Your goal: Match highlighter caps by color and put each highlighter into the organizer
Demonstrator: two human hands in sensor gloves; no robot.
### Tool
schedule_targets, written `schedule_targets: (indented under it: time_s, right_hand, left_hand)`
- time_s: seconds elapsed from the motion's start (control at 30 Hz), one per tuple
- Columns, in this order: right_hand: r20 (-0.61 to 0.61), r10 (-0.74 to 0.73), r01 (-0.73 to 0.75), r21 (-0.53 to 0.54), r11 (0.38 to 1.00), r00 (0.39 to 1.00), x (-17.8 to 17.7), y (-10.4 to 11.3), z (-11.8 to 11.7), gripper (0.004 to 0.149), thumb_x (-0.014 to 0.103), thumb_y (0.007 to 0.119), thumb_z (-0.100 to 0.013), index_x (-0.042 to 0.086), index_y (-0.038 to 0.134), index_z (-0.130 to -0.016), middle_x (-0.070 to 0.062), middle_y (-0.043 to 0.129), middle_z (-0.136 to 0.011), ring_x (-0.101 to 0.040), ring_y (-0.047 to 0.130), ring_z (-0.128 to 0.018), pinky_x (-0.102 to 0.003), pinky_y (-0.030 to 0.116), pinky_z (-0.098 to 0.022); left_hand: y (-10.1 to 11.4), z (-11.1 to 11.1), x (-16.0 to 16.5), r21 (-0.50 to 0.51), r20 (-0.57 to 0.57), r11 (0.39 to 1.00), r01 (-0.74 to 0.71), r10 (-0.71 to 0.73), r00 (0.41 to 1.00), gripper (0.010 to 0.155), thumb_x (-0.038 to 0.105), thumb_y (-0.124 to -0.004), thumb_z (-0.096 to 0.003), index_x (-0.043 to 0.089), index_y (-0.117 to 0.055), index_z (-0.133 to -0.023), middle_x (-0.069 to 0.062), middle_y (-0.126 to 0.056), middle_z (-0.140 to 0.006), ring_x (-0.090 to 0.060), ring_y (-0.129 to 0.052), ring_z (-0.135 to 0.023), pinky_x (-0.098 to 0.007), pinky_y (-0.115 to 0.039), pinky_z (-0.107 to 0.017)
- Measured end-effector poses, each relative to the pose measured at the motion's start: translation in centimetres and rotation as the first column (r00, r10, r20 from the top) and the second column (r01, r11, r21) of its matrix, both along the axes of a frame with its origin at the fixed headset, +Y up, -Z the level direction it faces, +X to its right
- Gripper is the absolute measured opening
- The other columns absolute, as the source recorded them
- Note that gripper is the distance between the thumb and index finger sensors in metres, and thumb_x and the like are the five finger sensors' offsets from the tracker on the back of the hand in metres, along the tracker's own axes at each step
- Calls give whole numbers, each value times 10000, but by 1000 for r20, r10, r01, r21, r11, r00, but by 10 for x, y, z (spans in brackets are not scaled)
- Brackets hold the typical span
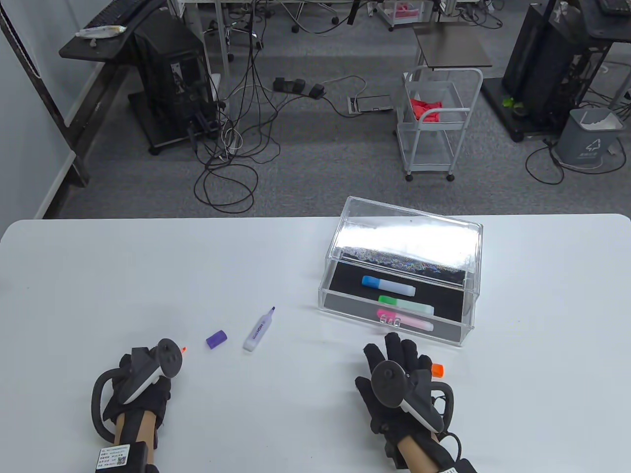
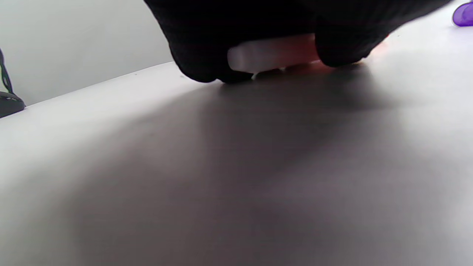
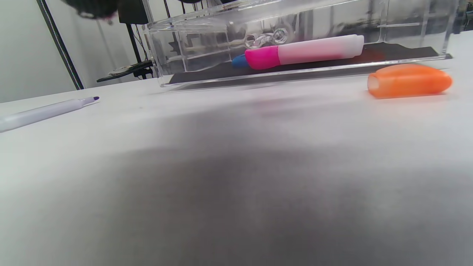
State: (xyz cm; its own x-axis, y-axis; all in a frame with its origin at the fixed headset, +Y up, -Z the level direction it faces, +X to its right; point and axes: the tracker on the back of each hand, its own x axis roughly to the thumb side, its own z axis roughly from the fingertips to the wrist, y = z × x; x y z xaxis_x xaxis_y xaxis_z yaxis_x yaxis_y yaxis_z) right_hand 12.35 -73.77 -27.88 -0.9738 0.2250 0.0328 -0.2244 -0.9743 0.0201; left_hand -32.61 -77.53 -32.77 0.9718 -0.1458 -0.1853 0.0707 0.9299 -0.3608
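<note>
From above, the left hand (image 1: 140,382) grips the orange highlighter (image 1: 184,350) at seven o'clock; the right hand (image 1: 397,377), fingers straight and together, lies beside the orange cap (image 1: 438,369). Left wrist: fingers (image 2: 192,48) curl round that pale barrel on the table (image 2: 236,166). Right wrist: the cap lies at two o'clock before the organizer (image 3: 155,44), pink highlighter (image 3: 303,53) inside.

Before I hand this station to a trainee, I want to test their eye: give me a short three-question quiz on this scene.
1. True or false: the purple highlighter has its cap on.
2. How many highlighters lie inside the organizer?
3. The orange cap lies: A) in the organizer, B) on the table beside the right hand, C) in the left hand.

Key: 1 false, the purple cap lies beside it; 2 three; 3 B.
</note>
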Motion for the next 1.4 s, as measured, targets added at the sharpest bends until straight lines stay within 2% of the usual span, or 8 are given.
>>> schedule_targets:
  time_s: [0.17, 0.27, 0.5, 0.7, 0.9, 1.03, 1.13, 1.4]
  right_hand:
    - [6, 3, -3, 8, 1000, 1000, 0, 0, -1, 687, 515, 683, -428, 310, 446, -1040, -91, 207, -1137, -414, 218, -1045, -706, 252, -695]
    - [12, 5, -5, 14, 1000, 1000, 0, 0, -1, 686, 514, 684, -428, 310, 449, -1039, -90, 209, -1138, -414, 218, -1045, -706, 251, -695]
    - [9, 8, -8, 12, 1000, 1000, -1, 0, -2, 687, 516, 683, -428, 308, 451, -1040, -92, 213, -1137, -415, 221, -1044, -706, 253, -694]
    - [13, -27, 27, 15, 1000, 1000, 4, 2, -1, 686, 516, 684, -427, 308, 453, -1039, -93, 216, -1137, -415, 221, -1044, -706, 254, -695]
    - [28, -53, 52, 16, 998, 998, 11, 3, -1, 686, 512, 687, -426, 306, 455, -1038, -90, 218, -1137, -414, 218, -1045, -706, 248, -696]
    - [38, -60, 59, 16, 998, 997, 14, 3, -1, 687, 512, 687, -426, 305, 455, -1039, -91, 220, -1138, -414, 222, -1045, -706, 249, -696]
    - [42, -74, 73, 20, 997, 996, 17, 4, 0, 686, 512, 687, -426, 305, 457, -1038, -91, 226, -1139, -415, 227, -1046, -707, 254, -696]
    - [105, -197, 193, 45, 980, 975, 43, 12, -2, 684, 505, 694, -425, 296, 471, -1036, -95, 260, -1140, -415, 253, -1047, -710, 258, -696]
  left_hand:
    - [13, 5, 1, 63, 20, 996, -62, 61, 998, 631, 408, -584, -626, 93, -411, -1144, -151, -569, -1140, -413, -840, -1017, -541, -774, -760]
    - [26, 10, 8, 87, 51, 993, -83, 79, 996, 639, 415, -557, -620, 80, -395, -1140, -156, -584, -1112, -365, -908, -970, -514, -834, -722]
    - [62, 23, 34, 88, 141, 983, -164, 150, 978, 656, 422, -543, -624, 85, -323, -1142, -154, -528, -1094, -271, -871, -851, -395, -869, -643]
    - [76, 34, 69, 118, 255, 974, -193, 158, 954, 660, 428, -554, -621, 95, -317, -1140, -137, -535, -1083, -238, -870, -809, -362, -861, -615]
    - [81, 52, 95, 129, 321, 963, -236, 184, 929, 662, 424, -567, -623, 99, -316, -1142, -132, -539, -1081, -233, -871, -802, -361, -860, -614]
    - [75, 57, 109, 131, 360, 960, -246, 185, 915, 662, 425, -569, -623, 102, -316, -1141, -128, -541, -1079, -228, -872, -797, -357, -860, -611]
    - [61, 62, 116, 135, 402, 946, -294, 219, 889, 661, 426, -575, -622, 103, -323, -1141, -127, -549, -1076, -226, -877, -789, -354, -861, -604]
    - [59, 70, 123, 168, 429, 946, -279, 185, 884, 659, 428, -574, -622, 108, -322, -1141, -124, -545, -1078, -230, -872, -796, -358, -856, -612]
